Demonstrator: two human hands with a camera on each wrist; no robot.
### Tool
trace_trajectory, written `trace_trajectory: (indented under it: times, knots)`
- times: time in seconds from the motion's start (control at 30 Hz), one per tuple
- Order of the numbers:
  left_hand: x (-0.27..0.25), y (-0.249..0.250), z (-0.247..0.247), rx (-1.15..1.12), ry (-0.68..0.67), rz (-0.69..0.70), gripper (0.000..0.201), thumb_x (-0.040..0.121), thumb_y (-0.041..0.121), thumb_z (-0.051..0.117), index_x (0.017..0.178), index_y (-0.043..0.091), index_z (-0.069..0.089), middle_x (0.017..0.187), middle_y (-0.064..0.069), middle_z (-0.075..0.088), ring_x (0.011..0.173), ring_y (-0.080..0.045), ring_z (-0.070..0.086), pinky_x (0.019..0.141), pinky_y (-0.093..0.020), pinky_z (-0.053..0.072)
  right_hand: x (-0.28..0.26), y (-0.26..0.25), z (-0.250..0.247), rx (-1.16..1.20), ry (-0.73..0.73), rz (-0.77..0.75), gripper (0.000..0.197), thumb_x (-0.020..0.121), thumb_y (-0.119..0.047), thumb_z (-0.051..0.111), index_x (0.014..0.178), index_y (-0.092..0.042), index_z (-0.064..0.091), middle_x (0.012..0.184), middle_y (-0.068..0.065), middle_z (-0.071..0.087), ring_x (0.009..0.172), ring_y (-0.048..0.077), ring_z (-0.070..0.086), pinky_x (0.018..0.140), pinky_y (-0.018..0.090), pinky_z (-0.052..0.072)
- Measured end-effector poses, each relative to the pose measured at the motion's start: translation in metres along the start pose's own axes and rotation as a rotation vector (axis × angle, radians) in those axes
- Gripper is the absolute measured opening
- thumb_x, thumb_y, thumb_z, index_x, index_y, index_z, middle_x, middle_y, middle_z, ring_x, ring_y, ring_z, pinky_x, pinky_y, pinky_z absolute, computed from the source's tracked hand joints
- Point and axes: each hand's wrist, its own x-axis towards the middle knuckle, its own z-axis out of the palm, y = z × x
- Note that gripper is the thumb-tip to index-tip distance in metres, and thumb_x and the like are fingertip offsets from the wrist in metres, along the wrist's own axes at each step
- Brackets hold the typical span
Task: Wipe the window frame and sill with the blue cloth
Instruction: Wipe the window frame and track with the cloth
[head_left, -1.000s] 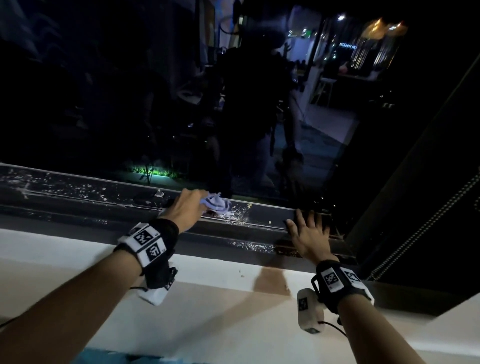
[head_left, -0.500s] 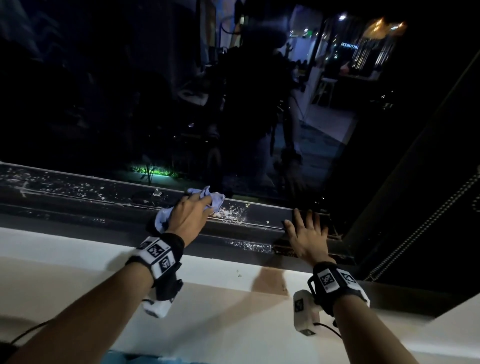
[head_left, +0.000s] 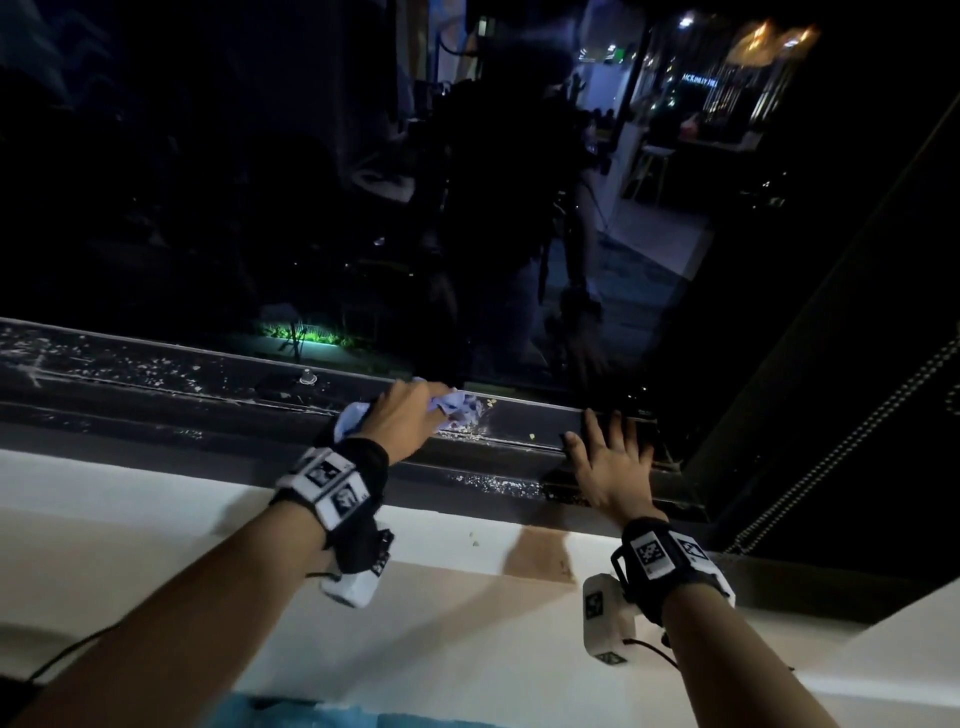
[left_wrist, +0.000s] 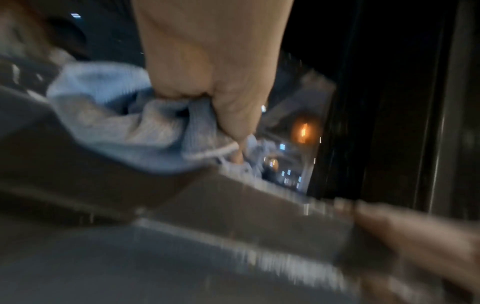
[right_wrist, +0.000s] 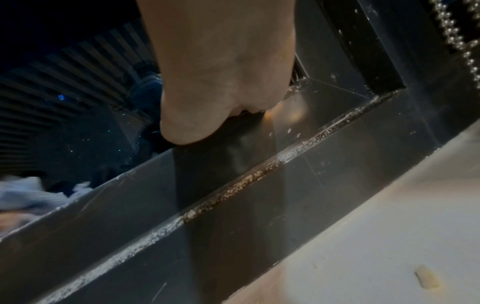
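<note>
My left hand (head_left: 410, 415) grips the bunched blue cloth (head_left: 460, 406) and presses it on the dark window frame rail (head_left: 208, 384), which is speckled with white dust and crumbs. In the left wrist view the curled fingers (left_wrist: 207, 82) clamp the blue cloth (left_wrist: 124, 123) against the rail; that picture is blurred. My right hand (head_left: 610, 457) lies flat with spread fingers on the frame rail near its right corner. The right wrist view shows the right hand (right_wrist: 223, 82) resting on the rail edge (right_wrist: 233, 185), its fingers hidden, with the blue cloth (right_wrist: 31, 195) at far left.
A white sill (head_left: 208, 519) runs below the frame, with a brown patch (head_left: 540, 556) and small crumbs. A dark upright frame post (head_left: 831, 338) and a bead chain (head_left: 852, 441) stand at the right. A small knob (head_left: 306, 375) sits on the rail left of the cloth.
My left hand has slid the cloth to the right along the rail, closer to the right hand. The right hand has stayed put.
</note>
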Motion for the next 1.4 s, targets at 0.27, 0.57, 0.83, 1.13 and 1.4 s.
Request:
trace_trajectory:
  times: [0.27,0.57,0.83,1.13,1.4]
  knots:
    - [0.009,-0.038,-0.024,0.069,0.078,0.016,0.038,0.094,0.010,0.051,0.132,0.013,0.053,0.131,-0.014,0.056,0.115,-0.028,0.057,0.095,-0.037,0.048,0.000,0.000,0.001,-0.002,0.028,0.000,0.061,0.097,-0.054,0.020,0.150,-0.026,0.014,0.158,0.014,0.009,0.145,0.030,0.002,0.114,0.052,0.003]
    - [0.000,-0.017,0.008,0.223,0.152,0.208,0.035,0.089,0.005,0.059,0.123,0.012,0.061,0.125,-0.012,0.061,0.112,-0.034,0.056,0.095,-0.041,0.047,0.000,-0.001,0.000,-0.008,0.027,0.002,0.061,0.097,-0.054,0.020,0.150,-0.025,0.014,0.157,0.015,0.010,0.145,0.030,0.002,0.113,0.052,0.005]
    - [-0.023,-0.042,-0.020,0.039,-0.088,0.270,0.035,0.091,0.000,0.055,0.120,0.017,0.063,0.136,-0.005,0.053,0.129,-0.014,0.046,0.108,-0.037,0.039,0.000,-0.001,0.000,0.014,0.014,0.005,0.060,0.097,-0.054,0.021,0.150,-0.027,0.013,0.158,0.013,0.008,0.146,0.029,0.000,0.114,0.051,0.002]
    - [0.001,-0.020,0.009,0.329,0.172,0.159,0.041,0.084,-0.004,0.056,0.120,0.014,0.064,0.126,-0.010,0.061,0.109,-0.037,0.055,0.092,-0.042,0.047,-0.002,-0.002,0.000,0.002,0.020,0.006,0.060,0.097,-0.053,0.021,0.150,-0.026,0.014,0.157,0.014,0.009,0.145,0.031,0.002,0.114,0.052,0.003]
    - [-0.020,-0.024,-0.016,-0.066,-0.044,0.249,0.037,0.092,-0.006,0.048,0.120,0.012,0.063,0.133,-0.008,0.056,0.119,-0.015,0.054,0.101,-0.023,0.043,-0.001,-0.001,0.001,-0.005,0.036,0.000,0.066,0.093,-0.060,0.012,0.150,-0.026,0.016,0.157,0.014,0.012,0.145,0.030,0.003,0.114,0.052,0.005]
